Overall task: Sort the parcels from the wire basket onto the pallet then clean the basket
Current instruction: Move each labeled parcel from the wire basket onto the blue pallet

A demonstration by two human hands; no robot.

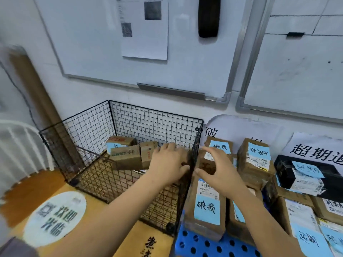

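floor mat (61,184) | wire basket (118,127) | blue pallet (204,245) | whiteboards (92,52)

Black metal wire basket (130,115), matt brown cardboard parcels (126,156), glossy blue perforated plastic pallet (200,245).

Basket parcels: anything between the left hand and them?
No. The left hand is already inside the wire basket, open, beside the brown parcels. The basket's right mesh wall separates them from the blue pallet.

Both hands (194,167) (fingers spread) straddle the wire basket (118,125) wall beside parcels (206,206).
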